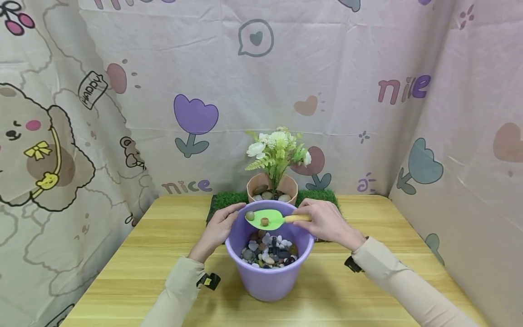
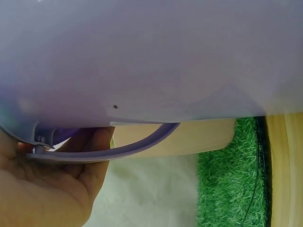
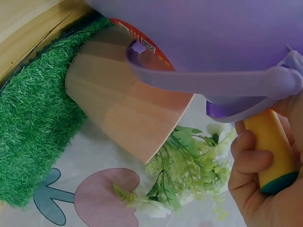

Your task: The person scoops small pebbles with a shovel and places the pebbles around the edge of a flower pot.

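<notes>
A purple bucket stands upright with mixed stones inside. My left hand grips its left rim, fingers on the outside beside the bucket's swing handle. Over the bucket's mouth, my right hand holds a small garden trowel by its yellow handle. The light green blade lies roughly level and carries two stones: a greyish one near the tip and a brown one nearer the handle. In the right wrist view the bucket hides the blade.
Behind the bucket, a peach flowerpot with white flowers, greenery and large stones stands on an artificial grass mat. All rest on a wooden table. A printed cloth hangs at the back and sides.
</notes>
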### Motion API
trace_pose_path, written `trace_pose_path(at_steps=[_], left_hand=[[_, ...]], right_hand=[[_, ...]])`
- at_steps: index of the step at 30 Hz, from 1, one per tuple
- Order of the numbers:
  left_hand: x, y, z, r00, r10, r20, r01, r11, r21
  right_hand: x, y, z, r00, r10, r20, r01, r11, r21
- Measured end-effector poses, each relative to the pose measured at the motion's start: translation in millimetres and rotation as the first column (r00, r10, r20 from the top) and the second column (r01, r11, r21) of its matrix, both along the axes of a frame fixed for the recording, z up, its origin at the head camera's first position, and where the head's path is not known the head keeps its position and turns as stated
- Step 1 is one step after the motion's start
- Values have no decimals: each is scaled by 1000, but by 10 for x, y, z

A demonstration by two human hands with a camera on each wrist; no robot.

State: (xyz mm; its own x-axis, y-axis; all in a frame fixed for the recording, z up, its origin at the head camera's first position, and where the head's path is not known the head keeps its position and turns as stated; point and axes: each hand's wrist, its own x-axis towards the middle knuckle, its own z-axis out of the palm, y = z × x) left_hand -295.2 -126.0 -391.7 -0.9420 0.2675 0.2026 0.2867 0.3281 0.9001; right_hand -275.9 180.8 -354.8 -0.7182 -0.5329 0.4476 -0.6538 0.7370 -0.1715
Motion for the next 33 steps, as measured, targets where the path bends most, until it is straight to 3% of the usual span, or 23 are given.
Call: trace_pose_path(at_steps=[11,27,33], left_hand=[[-15,4,-10,1000,2,4,-2,1000,6],[-11,0,-10,1000,22,-16,-22,1000,-7],[-7,1,-13,1000,26,-3,-26,1000,-10]], right_hand=[[27,94,-11,998,29,-59,-32,998,-60],[109,298,-43,993,-60,-99,51,994,-92],[103,341,13,992,-70,-109,59,993,-105]])
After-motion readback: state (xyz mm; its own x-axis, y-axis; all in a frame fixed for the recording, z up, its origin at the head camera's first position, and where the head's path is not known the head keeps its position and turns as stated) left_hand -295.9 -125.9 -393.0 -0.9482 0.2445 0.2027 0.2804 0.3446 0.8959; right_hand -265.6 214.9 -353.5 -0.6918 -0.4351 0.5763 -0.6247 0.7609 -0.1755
